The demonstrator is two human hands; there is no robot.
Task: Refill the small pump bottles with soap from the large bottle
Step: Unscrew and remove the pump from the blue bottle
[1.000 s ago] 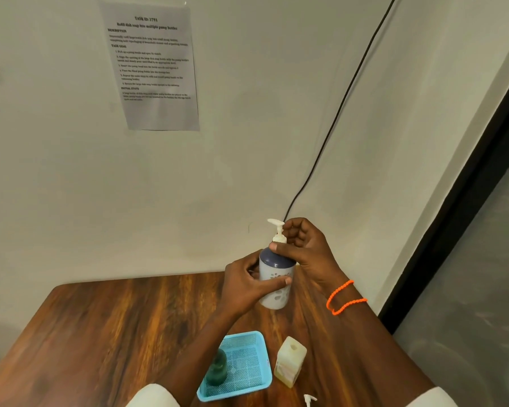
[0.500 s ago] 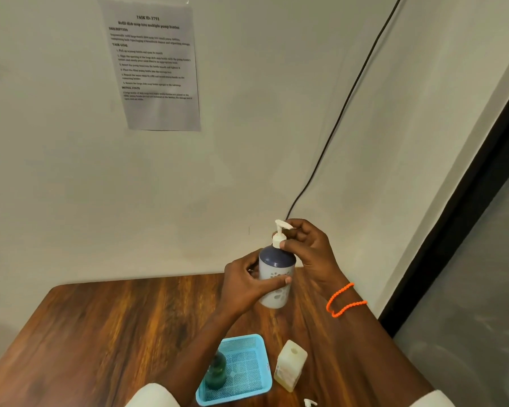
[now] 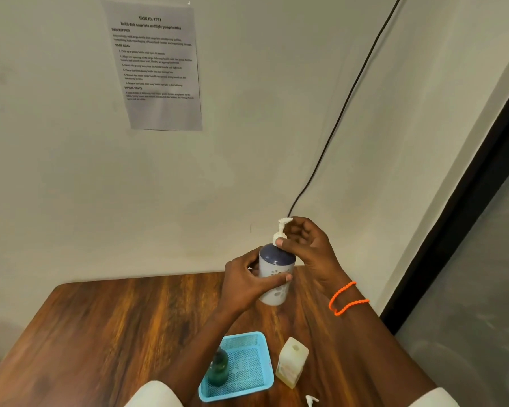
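The left hand (image 3: 247, 284) grips a blue-topped pump bottle (image 3: 275, 274) above the far tabletop (image 3: 115, 324); right-hand fingers (image 3: 281, 243) pinch its pump collar, probably tightening. A green bottle (image 3: 218, 367) sits in the near basket (image 3: 257, 389); the square bottle (image 3: 293, 362) looks capless, likely pending.

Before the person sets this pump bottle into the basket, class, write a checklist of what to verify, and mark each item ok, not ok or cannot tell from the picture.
1. Bottle body held firmly: ok. The left hand grips the blue-topped pump bottle around its middle.
2. Pump collar being handled: ok. The right hand pinches the white pump head at its base.
3. Pump fully tightened: cannot tell.
4. Bottle upright: ok, close to vertical above the table.
5. Room in the blue basket: ok. Only a green bottle stands in its left part.
6. All bottles fitted with pumps: not ok. The pale yellow bottle beside the basket has an open neck, and a loose pump lies near it.
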